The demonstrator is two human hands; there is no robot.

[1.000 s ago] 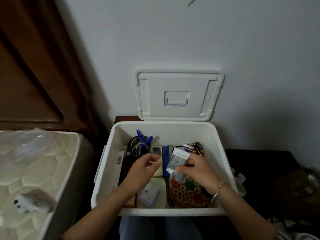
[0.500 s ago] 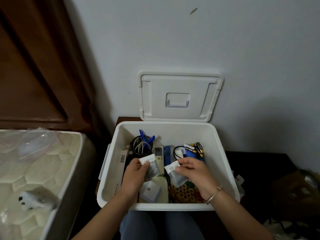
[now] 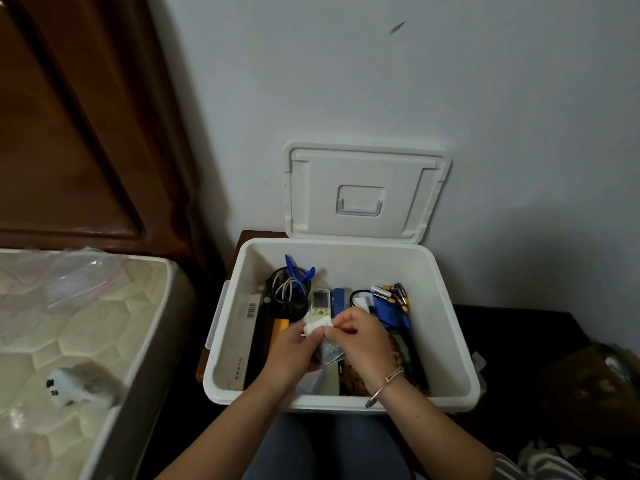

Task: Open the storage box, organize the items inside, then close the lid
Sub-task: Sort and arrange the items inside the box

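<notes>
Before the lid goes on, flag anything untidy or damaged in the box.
Loose batteries lie jumbled at odd angles in the back right corner of the storage box. Nothing looks spilled or broken.

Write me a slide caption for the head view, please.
Left hand and right hand pinch bags over the open box, lid leaning on the wall.

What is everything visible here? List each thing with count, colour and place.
storage box: one, white, centre
lid: one, white, against the wall
batteries: several, black-gold, box back right
remote control: one, white, box back middle
cables: one coil, black-grey, box back left
long carton: one, white, box left side
mattress: one, cream, left
small bags: count unclear, clear, between both hands
bracelet: one, silver, right wrist
left hand: grips the bags
right hand: pinches the bags
</notes>
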